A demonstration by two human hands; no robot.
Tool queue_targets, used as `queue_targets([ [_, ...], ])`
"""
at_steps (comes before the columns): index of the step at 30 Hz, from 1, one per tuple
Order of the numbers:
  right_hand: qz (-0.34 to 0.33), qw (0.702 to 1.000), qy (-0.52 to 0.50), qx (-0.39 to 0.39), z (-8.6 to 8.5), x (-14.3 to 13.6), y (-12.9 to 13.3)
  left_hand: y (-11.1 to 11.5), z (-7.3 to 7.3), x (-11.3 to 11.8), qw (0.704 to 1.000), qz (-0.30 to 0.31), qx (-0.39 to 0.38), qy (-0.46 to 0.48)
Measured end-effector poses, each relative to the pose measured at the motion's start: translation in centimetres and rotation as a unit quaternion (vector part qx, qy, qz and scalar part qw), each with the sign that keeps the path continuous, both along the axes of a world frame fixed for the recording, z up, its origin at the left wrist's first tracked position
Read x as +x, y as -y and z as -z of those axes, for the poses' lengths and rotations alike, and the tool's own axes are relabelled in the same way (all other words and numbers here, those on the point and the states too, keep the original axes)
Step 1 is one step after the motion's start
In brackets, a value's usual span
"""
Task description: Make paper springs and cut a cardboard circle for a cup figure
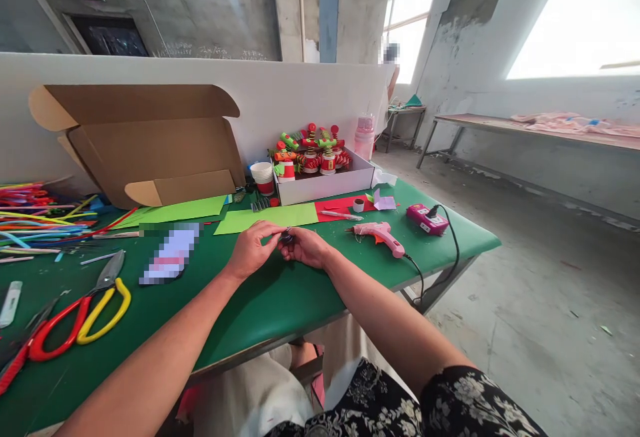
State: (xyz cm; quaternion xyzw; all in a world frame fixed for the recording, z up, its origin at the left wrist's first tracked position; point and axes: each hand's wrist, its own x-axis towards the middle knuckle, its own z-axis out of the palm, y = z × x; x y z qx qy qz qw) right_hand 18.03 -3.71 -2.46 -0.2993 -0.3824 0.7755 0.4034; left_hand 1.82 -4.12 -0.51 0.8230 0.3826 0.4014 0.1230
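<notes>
My left hand (257, 248) and my right hand (306, 247) meet above the green table (260, 323). Between their fingertips is a small dark, roundish thing (287, 237), too small and too covered to name. The left thumb and forefinger pinch it from the left. On the other side, my right fingers curl around it. Just behind the hands lie strips of light green paper (270, 217) and red paper (330, 210). A pink glue gun (381, 235) rests to the right of my right hand, its nozzle pointing left.
Red-handled and yellow-handled scissors (107, 290) lie at left, near colourful pipe cleaners (40, 223). Behind stand an open cardboard box (160, 150), stacked paper cups (263, 177) and a white box (325, 187) of red-green figures. A corded magenta box (427, 219) sits at right. A person stands far back.
</notes>
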Motion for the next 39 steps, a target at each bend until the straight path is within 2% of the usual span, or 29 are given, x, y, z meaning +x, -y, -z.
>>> queue_targets([
  [8, 0.012, 1.0, 0.0, 0.003, 0.12, -0.08, -0.13, 0.01, 0.61, 0.31, 0.995, 0.024, 0.085, -0.051],
  [17, -0.002, 1.0, 0.013, 0.01, -0.09, -0.11, 0.13, -0.13, 0.52, 0.19, 0.999, -0.01, 0.035, -0.003],
  [23, -0.053, 0.998, 0.009, 0.017, -0.63, 0.06, 0.22, 0.22, 0.37, 0.54, 0.996, -0.059, 0.06, 0.004],
  [27, -0.059, 0.998, -0.006, 0.014, -0.59, 0.08, 0.12, 0.28, 0.31, 0.63, 0.995, -0.068, 0.079, 0.007],
  [39, -0.051, 0.998, -0.025, 0.02, -0.26, 0.14, -0.01, 0.48, 0.0, 0.56, 0.988, -0.033, 0.149, -0.024],
])
